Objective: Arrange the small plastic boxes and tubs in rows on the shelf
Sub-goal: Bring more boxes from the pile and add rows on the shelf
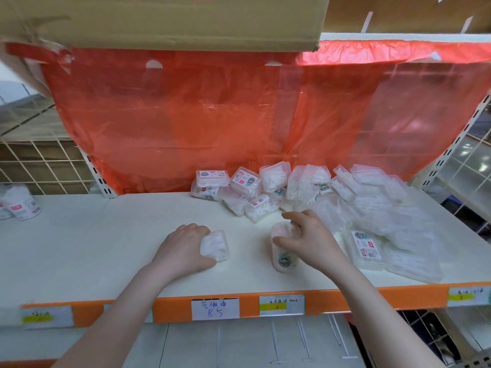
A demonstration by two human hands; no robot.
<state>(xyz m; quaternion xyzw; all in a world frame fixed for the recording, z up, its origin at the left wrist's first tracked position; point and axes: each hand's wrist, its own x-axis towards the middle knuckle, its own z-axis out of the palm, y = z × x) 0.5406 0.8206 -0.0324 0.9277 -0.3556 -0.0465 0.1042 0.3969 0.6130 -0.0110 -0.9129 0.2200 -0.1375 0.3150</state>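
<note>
A heap of small clear plastic boxes [318,192] filled with white contents lies at the back right of the white shelf [106,235]. My left hand [183,248] grips one clear box [215,246] resting on the shelf. My right hand [308,235] holds a clear round tub [283,251] with a cartoon sticker, lying on the shelf near the front. A flat labelled box [365,249] lies just right of my right wrist.
A red plastic sheet [212,115] hangs behind the shelf, with cardboard cartons [159,19] above. Two round tubs [22,205] stand at the far left. The orange front edge [332,296] carries price labels. Wire mesh panels flank both sides.
</note>
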